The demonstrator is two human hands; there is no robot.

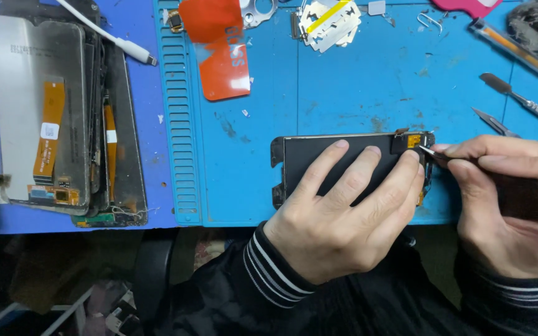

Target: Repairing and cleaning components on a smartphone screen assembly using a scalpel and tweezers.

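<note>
A dark phone screen assembly (337,168) is seen lying flat on the blue work mat (344,93), a little right of the middle of the frame and close to the mat's lower edge. Its long axis runs left to right across the picture. At its right end a small orange flex connector (414,141) is exposed, and it is there that the work is centred.

The assembly is pinned down by the left hand (337,218), which is laid flat over it from below with fingers spread and not curled around anything; the fingertips reach almost to the connector. The right hand (512,205) is closed around a thin metal tool (434,152), held like a pen, whose tip is brought in from the right and appears to touch the assembly's edge just beside the connector. The right hand is thus the nearer to the working point.

Further out, a stack of phone screens (63,118) is seen at the left, an orange plastic card (222,53) at upper centre, razor blades (328,22) beside it, and metal spudgers (518,102) at upper right.
</note>
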